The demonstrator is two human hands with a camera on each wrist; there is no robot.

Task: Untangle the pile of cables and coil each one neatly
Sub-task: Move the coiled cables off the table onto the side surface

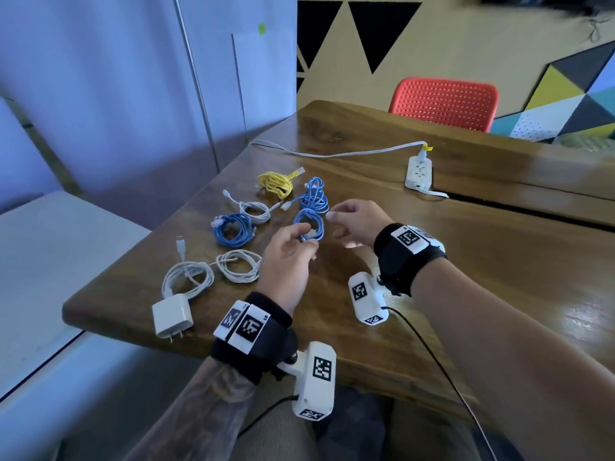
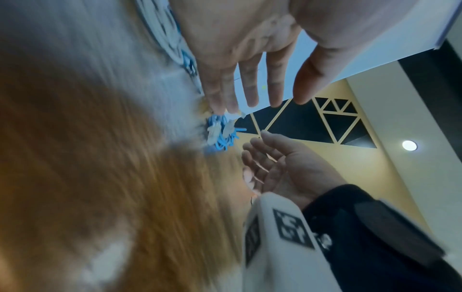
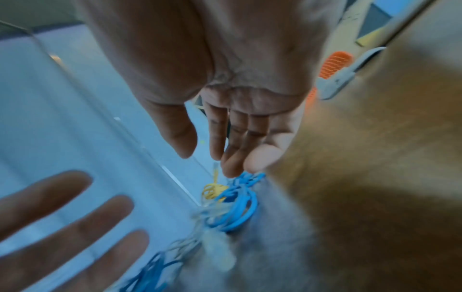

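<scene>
While both hands hover above the wooden desk [image 1: 382,334], the nearest blue coil [image 1: 309,226] lies flat on it, between them. The left hand [image 1: 288,257] is just on the near side of that coil, fingers [image 2: 250,85] straight and spread, holding nothing; whether the fingertips touch the coil I cannot tell. The right hand [image 1: 357,222] is just right of the coil, fingers [image 3: 235,142] loosely extended, also holding nothing. A second blue coil [image 1: 312,194] sits just behind the nearest one, a yellow coil [image 1: 276,184] behind and left, a third blue coil [image 1: 233,229] and a white coil [image 1: 254,211] to its left.
</scene>
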